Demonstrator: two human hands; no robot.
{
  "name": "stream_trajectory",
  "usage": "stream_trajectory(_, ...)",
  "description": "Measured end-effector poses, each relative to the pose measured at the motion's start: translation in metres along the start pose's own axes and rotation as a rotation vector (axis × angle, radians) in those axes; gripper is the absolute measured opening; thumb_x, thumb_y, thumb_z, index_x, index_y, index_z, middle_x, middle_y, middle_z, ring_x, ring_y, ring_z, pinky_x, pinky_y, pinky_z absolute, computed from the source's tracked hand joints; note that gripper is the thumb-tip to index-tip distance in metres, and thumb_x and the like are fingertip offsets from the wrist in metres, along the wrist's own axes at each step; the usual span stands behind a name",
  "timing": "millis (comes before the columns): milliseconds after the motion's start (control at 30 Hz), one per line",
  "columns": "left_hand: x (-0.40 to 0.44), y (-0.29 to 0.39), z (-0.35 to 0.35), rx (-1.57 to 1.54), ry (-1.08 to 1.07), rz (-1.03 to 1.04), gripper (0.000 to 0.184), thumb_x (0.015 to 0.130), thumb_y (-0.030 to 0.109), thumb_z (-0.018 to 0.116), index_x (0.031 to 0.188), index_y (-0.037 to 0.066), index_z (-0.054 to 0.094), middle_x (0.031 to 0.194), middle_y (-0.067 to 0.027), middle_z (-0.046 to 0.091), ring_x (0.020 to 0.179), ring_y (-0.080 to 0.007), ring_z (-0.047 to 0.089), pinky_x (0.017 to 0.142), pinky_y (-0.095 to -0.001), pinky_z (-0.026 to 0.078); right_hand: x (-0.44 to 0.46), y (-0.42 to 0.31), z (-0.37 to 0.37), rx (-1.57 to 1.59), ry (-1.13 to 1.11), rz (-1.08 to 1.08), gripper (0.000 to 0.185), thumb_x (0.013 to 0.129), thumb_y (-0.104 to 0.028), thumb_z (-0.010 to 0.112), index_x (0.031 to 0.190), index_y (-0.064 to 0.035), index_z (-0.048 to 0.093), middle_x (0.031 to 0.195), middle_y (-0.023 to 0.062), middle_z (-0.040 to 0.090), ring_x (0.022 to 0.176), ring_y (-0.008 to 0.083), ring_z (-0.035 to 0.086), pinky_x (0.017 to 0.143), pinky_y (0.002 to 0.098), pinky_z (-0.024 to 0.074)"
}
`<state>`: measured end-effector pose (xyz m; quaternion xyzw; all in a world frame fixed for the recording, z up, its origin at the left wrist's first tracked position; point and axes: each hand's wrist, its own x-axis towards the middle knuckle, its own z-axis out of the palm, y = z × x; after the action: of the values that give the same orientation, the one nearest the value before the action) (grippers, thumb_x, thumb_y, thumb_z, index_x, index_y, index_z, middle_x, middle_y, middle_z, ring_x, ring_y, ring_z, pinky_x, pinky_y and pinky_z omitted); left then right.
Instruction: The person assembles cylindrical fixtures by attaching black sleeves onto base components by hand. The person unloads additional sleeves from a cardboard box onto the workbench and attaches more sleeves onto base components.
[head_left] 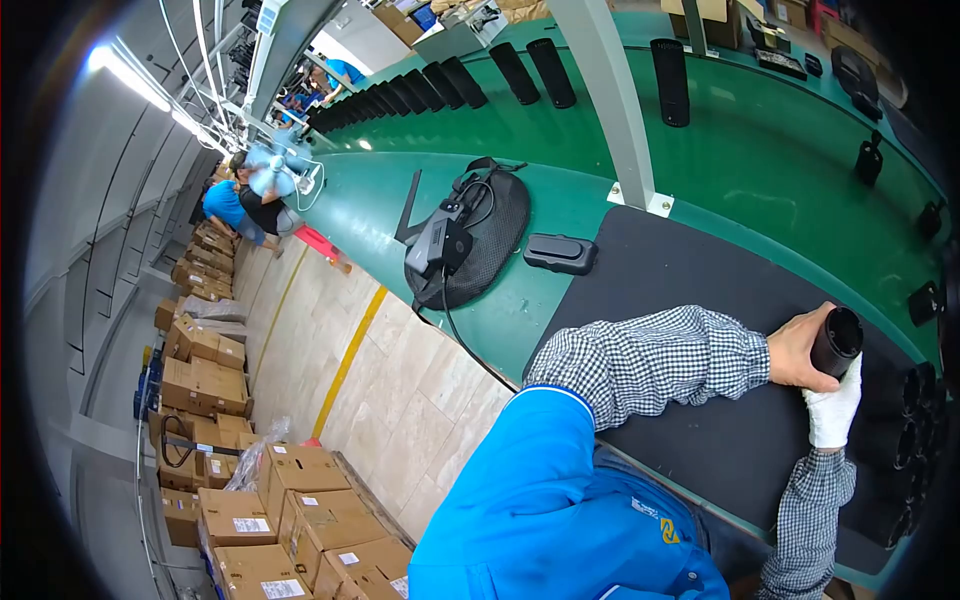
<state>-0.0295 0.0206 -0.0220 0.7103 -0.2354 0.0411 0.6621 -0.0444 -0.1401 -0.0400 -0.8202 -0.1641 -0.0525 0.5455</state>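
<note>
My bare left hand (798,350) is wrapped round the upper side of a black cylinder (838,340), whose round open end faces up. My right hand (835,405), in a white glove, holds the same cylinder from the near side. Both hands are over the dark grey mat (680,270), near its right part. Several similar black cylinders (905,440) stand close together at the right edge, partly lost in shadow. A black oblong case (560,254) lies left of the mat.
A black mesh bag (490,240) with a device and cable lies on the green bench (350,190). Black cylinders stand in a row along the green conveyor (620,130). A grey post (605,100) rises behind the mat. Cardboard boxes (300,480) and people are at left.
</note>
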Motion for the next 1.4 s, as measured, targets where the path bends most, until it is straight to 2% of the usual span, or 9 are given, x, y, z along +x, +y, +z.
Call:
stream_trajectory(133,-0.001,0.000,0.001,0.069,0.026,0.028,0.095,0.060,0.038,0.080,0.132,0.000,0.031,0.119,-0.0200,0.047,0.115,-0.0363,0.048,0.100,-0.0438,0.038,0.003,0.009,0.001,0.088,-0.003,-0.008,0.063,0.080,-0.003,0.070,0.134,-0.0013,0.038,0.118,0.0106,0.057,0.100,0.0196,0.059,0.087,0.0320,0.0501)
stream_trajectory(433,-0.001,-0.016,0.008,0.241,0.108,0.064,0.098,0.062,0.041,0.078,0.135,-0.002,0.028,0.128,-0.0229,0.044,0.122,-0.0380,0.045,0.104,-0.0443,0.036,0.002,0.008,-0.003,0.004,0.017,-0.034,0.067,0.077,-0.002,0.071,0.135,-0.0013,0.039,0.116,0.0099,0.058,0.100,0.0194,0.059,0.087,0.0320,0.0500)
stream_trajectory(567,0.000,-0.008,0.003,0.098,-0.019,-0.034,0.105,0.061,0.040,0.078,0.138,-0.006,0.023,0.127,-0.0241,0.046,0.121,-0.0386,0.046,0.104,-0.0433,0.037,0.004,0.006,-0.004,0.076,0.009,0.010,0.069,0.075,-0.004,0.074,0.134,-0.0008,0.040,0.115,0.0101,0.059,0.100,0.0195,0.060,0.087,0.0318,0.0500)
stream_trajectory(700,-0.002,-0.018,0.007,0.180,0.065,0.001,0.102,0.061,0.038,0.079,0.137,-0.006,0.027,0.127,-0.0244,0.046,0.121,-0.0385,0.046,0.103,-0.0421,0.038,0.004,0.005,0.003,0.184,0.008,0.051,0.071,0.073,-0.006,0.076,0.134,-0.0008,0.040,0.114,0.0101,0.060,0.099,0.0199,0.060,0.087,0.0320,0.0498)
stream_trajectory(867,-0.003,0.009,-0.002,0.135,0.053,0.026,0.097,0.063,0.033,0.082,0.136,-0.005,0.031,0.127,-0.0230,0.049,0.121,-0.0334,0.048,0.104,-0.0387,0.037,0.004,-0.020,0.003,0.007,0.103,-0.049,0.059,0.066,-0.023,0.080,0.114,-0.0033,0.053,0.098,0.0128,0.065,0.089,0.0249,0.066,0.076,0.0354,0.0521)
stream_trajectory(967,-0.004,0.011,-0.004,0.122,0.010,-0.026,0.097,0.066,0.034,0.082,0.139,0.000,0.029,0.130,-0.0196,0.048,0.122,-0.0305,0.049,0.104,-0.0383,0.038,0.005,-0.042,0.003,-0.136,0.126,-0.051,0.060,0.064,-0.024,0.080,0.114,-0.0046,0.054,0.099,0.0168,0.065,0.091,0.0304,0.066,0.077,0.0365,0.0525)
stream_trajectory(1167,-0.006,0.022,-0.006,0.156,-0.049,-0.144,0.098,0.070,0.031,0.081,0.145,0.002,0.024,0.132,-0.0183,0.048,0.126,-0.0265,0.046,0.105,-0.0377,0.037,0.003,-0.045,-0.002,-0.220,0.110,-0.056,0.062,0.064,-0.023,0.077,0.119,-0.0076,0.053,0.107,0.0159,0.062,0.100,0.0352,0.061,0.085,0.0406,0.0498)
stream_trajectory(1267,-0.005,0.014,-0.008,0.214,-0.079,-0.124,0.101,0.070,0.036,0.080,0.145,0.002,0.021,0.140,-0.0205,0.040,0.130,-0.0309,0.042,0.107,-0.0395,0.035,0.001,-0.030,0.001,-0.215,0.119,-0.075,0.065,0.064,-0.024,0.077,0.122,-0.0092,0.050,0.109,0.0162,0.060,0.102,0.0354,0.059,0.088,0.0422,0.0488)
stream_trajectory(1400,-0.007,0.012,-0.007,0.214,-0.079,-0.123,0.101,0.071,0.036,0.080,0.146,0.002,0.021,0.135,-0.0204,0.045,0.125,-0.0305,0.048,0.104,-0.0392,0.039,0.002,-0.037,-0.002,-0.183,0.093,-0.040,0.063,0.063,-0.021,0.076,0.119,-0.0092,0.052,0.108,0.0170,0.061,0.103,0.0360,0.059,0.089,0.0426,0.0489)
